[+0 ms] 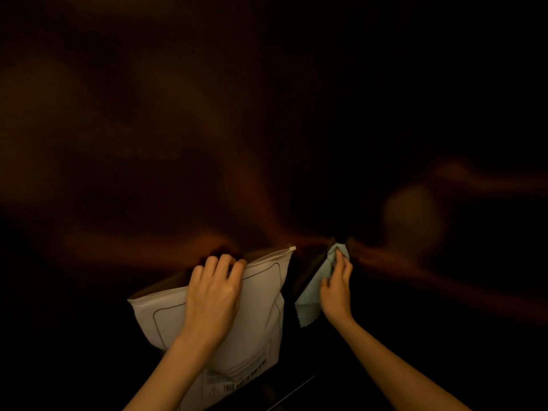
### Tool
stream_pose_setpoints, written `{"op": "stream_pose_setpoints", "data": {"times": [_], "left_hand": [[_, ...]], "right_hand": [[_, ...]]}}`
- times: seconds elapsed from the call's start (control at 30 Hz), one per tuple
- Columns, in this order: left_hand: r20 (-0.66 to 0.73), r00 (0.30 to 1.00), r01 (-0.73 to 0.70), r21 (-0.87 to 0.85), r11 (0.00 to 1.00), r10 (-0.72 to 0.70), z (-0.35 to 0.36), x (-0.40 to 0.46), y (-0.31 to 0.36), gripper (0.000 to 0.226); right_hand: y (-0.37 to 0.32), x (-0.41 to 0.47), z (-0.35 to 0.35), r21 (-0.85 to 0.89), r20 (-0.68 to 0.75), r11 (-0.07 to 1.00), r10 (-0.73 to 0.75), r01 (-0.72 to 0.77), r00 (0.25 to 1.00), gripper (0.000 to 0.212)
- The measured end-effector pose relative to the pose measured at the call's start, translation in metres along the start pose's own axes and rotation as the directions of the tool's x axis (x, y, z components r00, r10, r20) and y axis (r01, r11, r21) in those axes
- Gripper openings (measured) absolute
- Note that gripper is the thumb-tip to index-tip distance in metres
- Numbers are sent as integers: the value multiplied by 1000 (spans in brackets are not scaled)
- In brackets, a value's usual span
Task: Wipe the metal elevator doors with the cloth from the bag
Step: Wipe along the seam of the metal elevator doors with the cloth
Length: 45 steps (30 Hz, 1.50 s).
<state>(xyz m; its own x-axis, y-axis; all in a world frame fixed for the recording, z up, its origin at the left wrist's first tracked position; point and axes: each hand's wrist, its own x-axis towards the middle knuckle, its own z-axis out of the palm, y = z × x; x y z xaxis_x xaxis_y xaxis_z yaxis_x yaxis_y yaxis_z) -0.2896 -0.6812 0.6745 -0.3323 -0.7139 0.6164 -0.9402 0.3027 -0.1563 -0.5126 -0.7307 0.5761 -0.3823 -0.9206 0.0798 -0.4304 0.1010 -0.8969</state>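
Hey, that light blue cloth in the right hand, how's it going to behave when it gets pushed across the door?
The light blue cloth is probably floppy: it hangs limp below the right hand. It looks thin and light, held by the fingers alone. It may bunch up unless pressed flat on the metal door.

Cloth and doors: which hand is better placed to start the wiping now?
The right hand. It already pinches the cloth up near the dark doors, while the left hand grips the bag.

Dark glossy metal doors point(207, 129), matt white plastic bag point(261, 307), soft pale-blue cloth point(314, 292) with pinked edges
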Motion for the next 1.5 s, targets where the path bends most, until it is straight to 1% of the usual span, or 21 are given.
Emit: {"op": "stream_pose_setpoints", "data": {"times": [0.1,0.2,0.27,0.33,0.43,0.53,0.6,0.7,0.73,0.8,0.87,1.0,1.13,1.23,1.4,1.5], "left_hand": [[20,1000,8,-2,1000,-8,-3,1,1,27],[25,1000,13,-32,999,-13,-7,0,1,27],[21,999,35,-73,997,-34,-14,2,1,34],[29,998,57,-90,994,-54,-23,5,-1,40],[11,997,72,-87,994,-72,-37,11,-5,41],[-36,997,60,-66,996,-62,-48,17,-8,31],[-62,997,44,-46,998,-47,-54,20,-10,26],[-79,996,35,-27,999,-37,-61,24,-12,24],[-83,996,36,-21,999,-37,-63,25,-13,24],[-88,995,36,-12,999,-37,-65,28,-13,23],[-105,994,38,2,999,-37,-69,31,-15,23],[-131,990,43,-1,999,-43,-77,37,-17,21],[-149,987,57,-9,998,-58,-83,40,-20,22],[-156,985,68,-26,997,-72,-88,43,-22,24],[-190,979,66,-41,997,-73,-99,50,-20,23],[-219,973,66,-57,996,-77,-106,57,-21,23]], "right_hand": [[8,-3,-4,-79,59,997,-3,8,998,72],[-4,-3,-8,-94,70,995,-18,25,997,70],[-25,0,-14,-92,24,991,-95,97,995,69],[-50,9,-22,-75,-51,980,-191,186,980,68],[-88,25,-36,-58,-144,963,-270,264,952,67],[-101,27,-40,-86,-164,959,-280,269,946,70],[-92,21,-36,-152,-120,957,-265,246,957,74],[-71,12,-29,-228,-27,958,-187,176,982,80],[-69,11,-29,-231,-10,960,-161,155,987,82],[-76,11,-31,-203,-22,970,-142,135,990,81],[-97,15,-38,-177,-65,964,-214,200,975,79],[-155,30,-67,-172,-152,920,-378,353,913,72],[-194,40,-90,-172,-183,864,-500,473,847,70],[-191,38,-86,-211,-183,844,-529,492,829,70],[-155,28,-71,-337,-80,816,-521,469,850,67],[-171,32,-76,-341,-112,820,-521,460,846,62]]}}
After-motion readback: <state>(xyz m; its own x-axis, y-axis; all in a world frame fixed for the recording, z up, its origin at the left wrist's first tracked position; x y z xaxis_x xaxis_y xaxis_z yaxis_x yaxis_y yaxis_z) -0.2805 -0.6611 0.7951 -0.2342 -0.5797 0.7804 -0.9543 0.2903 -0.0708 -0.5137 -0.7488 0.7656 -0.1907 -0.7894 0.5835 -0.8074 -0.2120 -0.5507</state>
